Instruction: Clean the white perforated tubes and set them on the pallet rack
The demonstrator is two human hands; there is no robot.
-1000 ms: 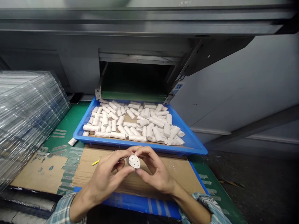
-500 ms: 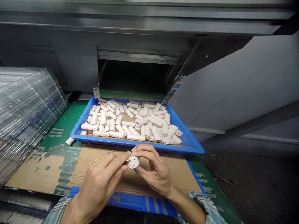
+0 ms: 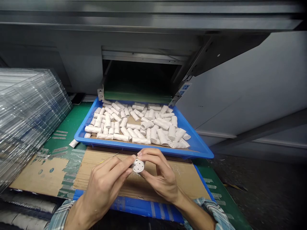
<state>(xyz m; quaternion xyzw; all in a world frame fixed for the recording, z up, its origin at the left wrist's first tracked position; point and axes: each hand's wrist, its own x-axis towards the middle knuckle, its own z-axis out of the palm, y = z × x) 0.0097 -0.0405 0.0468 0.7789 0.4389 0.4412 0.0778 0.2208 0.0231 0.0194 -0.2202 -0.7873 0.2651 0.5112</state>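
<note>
Both my hands hold a small white ceramic tube (image 3: 138,165) up above the cardboard, its end with several small holes facing me. My left hand (image 3: 104,185) pinches it from the left with thumb and fingertips. My right hand (image 3: 163,180) grips it from the right. A thin needle with a yellow handle (image 3: 104,161) sticks out past my left fingers, partly hidden behind them. I cannot tell whether it is held. Just ahead, a blue plastic tray (image 3: 144,149) holds several similar white tubes lying jumbled.
Flattened cardboard (image 3: 184,179) lies under my hands on a second blue tray (image 3: 148,209). A stack of clear plastic trays (image 3: 28,121) rises at the left. One white tube (image 3: 74,143) lies on the green mat (image 3: 69,127). A dark machine opening (image 3: 139,76) stands behind the tray.
The white tube has turned slightly between my fingers, and my hands have closed in around it. The yellow-handled needle now sits closer to my left hand, partly behind it.
</note>
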